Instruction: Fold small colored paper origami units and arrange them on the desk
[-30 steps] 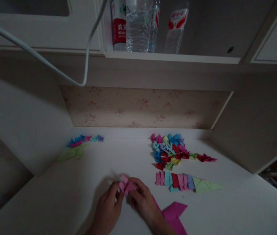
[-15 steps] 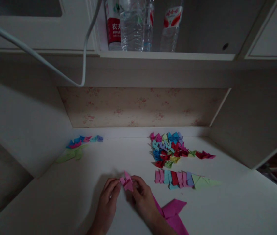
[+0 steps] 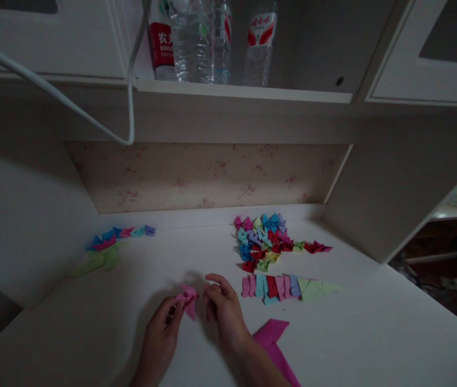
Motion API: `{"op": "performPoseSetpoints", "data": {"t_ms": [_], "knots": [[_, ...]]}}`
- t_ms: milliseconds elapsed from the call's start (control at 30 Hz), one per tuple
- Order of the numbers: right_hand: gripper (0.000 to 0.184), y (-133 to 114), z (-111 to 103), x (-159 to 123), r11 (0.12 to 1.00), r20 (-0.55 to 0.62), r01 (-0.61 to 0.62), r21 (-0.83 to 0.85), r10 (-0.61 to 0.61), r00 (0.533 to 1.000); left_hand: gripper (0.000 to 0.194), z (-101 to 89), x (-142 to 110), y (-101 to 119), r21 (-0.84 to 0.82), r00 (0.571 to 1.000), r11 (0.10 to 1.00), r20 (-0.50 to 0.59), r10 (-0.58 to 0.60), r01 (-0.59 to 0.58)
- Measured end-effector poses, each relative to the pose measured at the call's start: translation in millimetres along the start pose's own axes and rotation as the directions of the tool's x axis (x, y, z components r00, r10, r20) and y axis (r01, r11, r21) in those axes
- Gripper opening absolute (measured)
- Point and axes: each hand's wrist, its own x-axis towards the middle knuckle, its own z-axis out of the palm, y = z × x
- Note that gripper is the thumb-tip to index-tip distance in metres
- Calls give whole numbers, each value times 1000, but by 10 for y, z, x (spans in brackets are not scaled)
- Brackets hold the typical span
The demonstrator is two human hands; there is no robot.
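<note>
My left hand (image 3: 161,330) pinches a small pink folded-paper figure (image 3: 189,299) between thumb and fingers, raised over the white desk. Pointed flaps stick out from the figure. Just to its right, my right hand (image 3: 225,312) is apart from the paper, its fingers loosely bent and spread, with nothing visible in them. A larger magenta folded-paper piece (image 3: 273,344) lies by my right forearm, which covers part of it.
Many small coloured origami figures (image 3: 266,242) cluster at the back right. Before them lies a row of flat folded papers (image 3: 280,286). More folded pieces (image 3: 103,252) are at the back left. Plastic bottles (image 3: 192,45) stand on the shelf above; a white cable (image 3: 87,119) hangs down.
My right hand has let go of the pink figure and lifted its fingers away. My left hand now holds the figure alone, and it has turned. The view has shifted right.
</note>
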Motion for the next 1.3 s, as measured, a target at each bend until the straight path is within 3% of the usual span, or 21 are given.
{"op": "performPoseSetpoints", "data": {"t_ms": [100, 233, 400, 500, 633, 833, 1000, 1133, 1300], "knots": [[29, -289, -44, -21, 997, -18, -58, 50, 59, 998, 37, -7, 13, -41, 6, 999, 1000, 19, -30, 30], [23, -534, -364, -53, 995, 14, -71, -73, 72, 997, 40, 20, 46, 22, 10, 999, 999, -15, -51, 52], [17, -428, -905, -31, 901, 164, -19, -434, 99, 982, 35, 283, 248, 511, -14, 992, 998, 113, 65, -64], [14, -305, -1063, 4, 828, 198, 7, -561, 126, 972, 33, 595, 525, 884, -67, 973, 989, 185, 141, -131], [13, -261, -1083, 46, 775, 272, 45, -631, 166, 948, 27, 1150, 999, 1240, -110, 925, 959, 258, 280, -260], [15, -291, -1073, 69, 783, 243, 6, -622, 186, 952, 21, 2131, 1641, 1551, 19, 847, 916, 389, 362, -400], [16, -235, -1090, 98, 684, 239, 64, -727, 165, 957, 17, 2864, 2068, 1687, 137, 828, 893, 456, 328, -429], [17, -163, -1098, 142, 624, 227, 60, -779, 191, 955, 17, 3265, 2322, 1746, 225, 816, 855, 482, 318, -466], [13, -24, -1142, 224, 524, 324, 228, -821, 98, 941, 25, 3536, 2399, 1715, 298, 805, 800, 483, 343, -520]]}}
